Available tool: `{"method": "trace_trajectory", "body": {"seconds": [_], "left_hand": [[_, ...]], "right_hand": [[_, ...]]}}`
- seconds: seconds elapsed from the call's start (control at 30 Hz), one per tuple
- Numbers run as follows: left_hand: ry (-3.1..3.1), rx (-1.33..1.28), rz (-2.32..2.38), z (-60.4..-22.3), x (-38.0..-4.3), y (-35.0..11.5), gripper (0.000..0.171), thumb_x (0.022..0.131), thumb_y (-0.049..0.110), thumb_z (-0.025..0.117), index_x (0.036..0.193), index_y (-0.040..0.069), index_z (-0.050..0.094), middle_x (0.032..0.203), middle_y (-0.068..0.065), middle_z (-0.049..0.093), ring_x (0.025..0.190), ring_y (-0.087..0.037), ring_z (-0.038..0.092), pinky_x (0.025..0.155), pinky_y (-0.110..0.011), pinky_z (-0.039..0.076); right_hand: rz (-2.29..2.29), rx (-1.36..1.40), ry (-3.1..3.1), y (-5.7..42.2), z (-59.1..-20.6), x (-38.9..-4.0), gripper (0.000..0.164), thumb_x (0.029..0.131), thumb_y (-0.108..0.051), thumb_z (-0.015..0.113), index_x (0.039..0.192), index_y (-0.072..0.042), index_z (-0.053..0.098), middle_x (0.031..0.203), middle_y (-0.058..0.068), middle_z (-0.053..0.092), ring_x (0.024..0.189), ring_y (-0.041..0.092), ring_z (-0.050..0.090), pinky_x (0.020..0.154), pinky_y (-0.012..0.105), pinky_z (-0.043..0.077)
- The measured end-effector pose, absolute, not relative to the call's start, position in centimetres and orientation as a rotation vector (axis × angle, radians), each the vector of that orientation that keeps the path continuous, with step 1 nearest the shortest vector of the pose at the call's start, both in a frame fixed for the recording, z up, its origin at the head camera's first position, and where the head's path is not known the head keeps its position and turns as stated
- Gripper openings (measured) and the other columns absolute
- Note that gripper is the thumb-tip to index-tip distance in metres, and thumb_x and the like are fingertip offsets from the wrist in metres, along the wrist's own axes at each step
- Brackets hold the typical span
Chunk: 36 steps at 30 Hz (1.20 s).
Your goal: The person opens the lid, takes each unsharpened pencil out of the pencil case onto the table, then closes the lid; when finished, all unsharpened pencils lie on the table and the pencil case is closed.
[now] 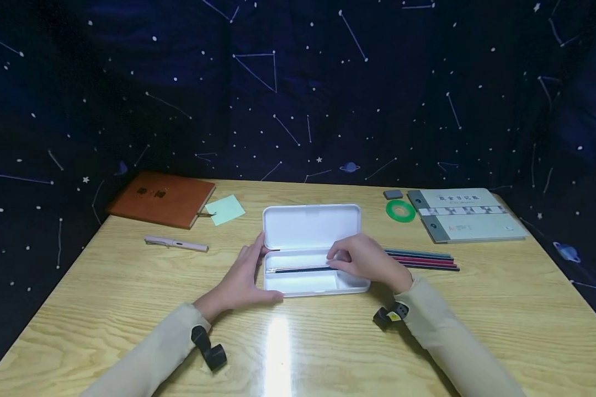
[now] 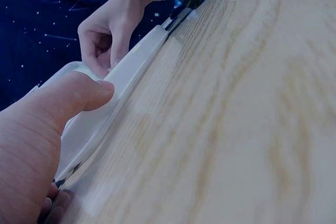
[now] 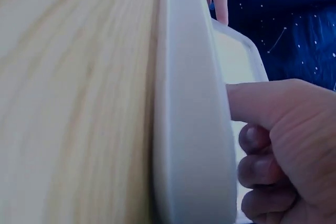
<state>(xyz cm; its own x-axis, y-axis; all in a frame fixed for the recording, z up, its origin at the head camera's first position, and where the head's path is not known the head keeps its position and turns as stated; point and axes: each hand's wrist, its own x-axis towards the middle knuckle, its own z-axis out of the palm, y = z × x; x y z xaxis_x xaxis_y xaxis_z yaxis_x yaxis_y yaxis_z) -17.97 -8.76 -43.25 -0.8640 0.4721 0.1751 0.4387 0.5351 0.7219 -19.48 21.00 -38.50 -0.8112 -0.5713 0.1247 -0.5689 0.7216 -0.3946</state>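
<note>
A white pencil case (image 1: 303,284) lies with its lid (image 1: 312,227) raised at the back. My left hand (image 1: 242,281) holds the case's left end, thumb along the front edge and fingers at the rear corner. In the left wrist view the thumb (image 2: 84,95) presses on the case's rim. Inside the case a dark pencil (image 1: 298,270) lies lengthwise, and my right hand (image 1: 362,258) pinches near its right end with curled fingers. The case wall hides the pencil in the right wrist view. Several coloured pencils (image 1: 427,261) lie on the table right of the case.
At the back left are a brown notebook (image 1: 161,198), a green sticky note (image 1: 225,210) and a pale pink pen (image 1: 176,243). A green tape roll (image 1: 391,215), a grey eraser (image 1: 393,194) and a grey-green notebook (image 1: 469,218) lie at the back right.
</note>
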Motion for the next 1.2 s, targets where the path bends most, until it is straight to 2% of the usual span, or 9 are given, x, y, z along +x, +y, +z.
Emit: {"method": "trace_trajectory", "body": {"seconds": [0.17,0.43,0.8,1.07,1.2], "left_hand": [[2.714,0.805,1.267,-43.2,-18.0,-8.7,0.135,0.058,0.043,0.088,0.156,0.011,0.002,0.134,-0.002,0.050,0.116,-0.016,0.040,0.100,-0.041,0.039],[2.712,0.800,1.254,-43.1,-18.2,-8.9,0.135,0.058,0.044,0.088,0.156,0.013,0.001,0.135,-0.001,0.050,0.118,-0.016,0.040,0.101,-0.042,0.039],[2.710,0.803,1.253,-43.0,-18.4,-8.3,0.135,0.057,0.041,0.089,0.156,0.013,0.002,0.135,-0.001,0.050,0.117,-0.016,0.040,0.101,-0.041,0.039],[2.701,0.774,1.265,-43.0,-18.3,-8.3,0.136,0.057,0.041,0.089,0.156,0.016,0.001,0.134,-0.001,0.049,0.117,-0.016,0.039,0.101,-0.041,0.039],[2.705,0.768,1.266,-43.2,-18.1,-8.6,0.136,0.057,0.042,0.089,0.156,0.015,0.001,0.134,0.000,0.049,0.117,-0.016,0.040,0.101,-0.042,0.039]], "right_hand": [[-0.578,-0.964,2.882,20.2,-38.6,-19.9,0.012,0.085,-0.021,0.073,0.096,-0.015,0.076,0.053,-0.012,0.046,0.051,0.002,0.039,0.052,0.019,0.032],[-0.442,-0.915,2.891,19.1,-38.7,-20.4,0.014,0.087,-0.023,0.071,0.097,-0.013,0.075,0.057,-0.010,0.054,0.053,0.004,0.041,0.054,0.020,0.033],[-0.418,-0.850,2.870,19.3,-38.1,-20.5,0.010,0.086,-0.021,0.073,0.088,-0.014,0.067,0.060,-0.009,0.052,0.058,0.007,0.044,0.058,0.022,0.037],[-0.493,-0.854,2.950,20.6,-37.4,-18.9,0.009,0.089,-0.021,0.070,0.091,-0.012,0.068,0.053,-0.008,0.043,0.049,0.005,0.037,0.050,0.021,0.030],[-0.544,-0.723,2.990,22.0,-37.9,-17.7,0.007,0.090,-0.022,0.068,0.094,-0.016,0.068,0.057,-0.008,0.044,0.054,0.007,0.039,0.053,0.022,0.033]]}}
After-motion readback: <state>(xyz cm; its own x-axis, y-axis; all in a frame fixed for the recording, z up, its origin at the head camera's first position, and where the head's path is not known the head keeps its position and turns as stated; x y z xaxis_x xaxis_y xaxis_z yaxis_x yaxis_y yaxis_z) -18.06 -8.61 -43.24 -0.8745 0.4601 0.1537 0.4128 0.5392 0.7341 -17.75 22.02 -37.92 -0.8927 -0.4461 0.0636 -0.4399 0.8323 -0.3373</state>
